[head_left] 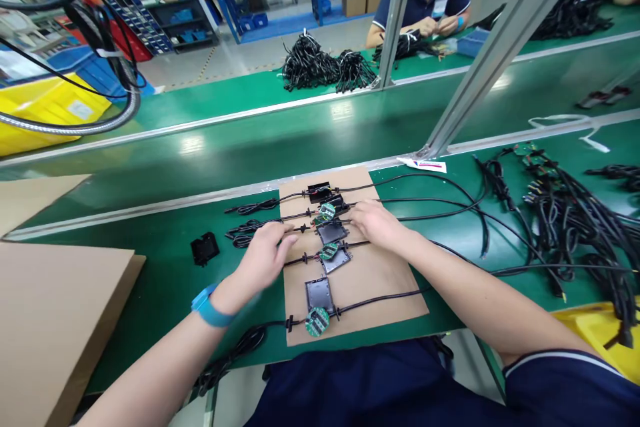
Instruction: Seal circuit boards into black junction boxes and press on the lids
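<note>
On a cardboard sheet (pixel 390 287), several black cables lie in rows, each with a round green circuit board or a small black plastic housing along it. My left hand (pixel 265 250) has its fingers curled around a black cable (pixel 303 228) left of the middle housing (pixel 332 233). On the right of that housing, my right hand (pixel 377 223) pinches the cable, fingertips partly hidden. Close to it lies a green circuit board (pixel 327 211). Nearest my body are another circuit board (pixel 317 322) and an open housing (pixel 319 295).
A loose black housing (pixel 205 249) lies left of the sheet, beside a large cardboard box (pixel 60 307). Bundled cables (pixel 575 213) cover the right side. A white tube (pixel 425 165) lies near a metal post (pixel 465 73). Across the bench, another person's hands (pixel 437 27) handle cables.
</note>
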A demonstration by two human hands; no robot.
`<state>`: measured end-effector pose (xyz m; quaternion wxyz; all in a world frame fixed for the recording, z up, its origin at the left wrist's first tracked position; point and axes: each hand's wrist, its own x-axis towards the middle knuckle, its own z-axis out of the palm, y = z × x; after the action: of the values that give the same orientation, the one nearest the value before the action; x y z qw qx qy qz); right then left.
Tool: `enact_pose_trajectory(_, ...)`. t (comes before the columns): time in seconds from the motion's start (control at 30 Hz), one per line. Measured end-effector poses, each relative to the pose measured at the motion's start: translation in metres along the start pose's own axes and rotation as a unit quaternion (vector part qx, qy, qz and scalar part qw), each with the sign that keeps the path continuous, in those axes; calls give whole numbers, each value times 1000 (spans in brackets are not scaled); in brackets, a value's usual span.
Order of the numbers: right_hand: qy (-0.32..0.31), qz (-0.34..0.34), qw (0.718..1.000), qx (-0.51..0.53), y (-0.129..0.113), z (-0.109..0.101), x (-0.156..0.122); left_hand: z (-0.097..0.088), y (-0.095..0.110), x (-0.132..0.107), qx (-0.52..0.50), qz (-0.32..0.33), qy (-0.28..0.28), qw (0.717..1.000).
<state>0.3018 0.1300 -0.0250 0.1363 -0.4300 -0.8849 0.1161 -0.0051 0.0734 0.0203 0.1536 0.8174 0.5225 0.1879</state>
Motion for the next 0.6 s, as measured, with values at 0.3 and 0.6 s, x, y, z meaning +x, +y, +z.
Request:
enact_pose_trajectory(0.3,117,-2,989,95,-9,5,-28,31,19,49,-151,-91,-85,981)
enact_pose_trajectory(0.6,31,54,996,62,-13,5,-33,45,26,50,-313,-148,-81,935)
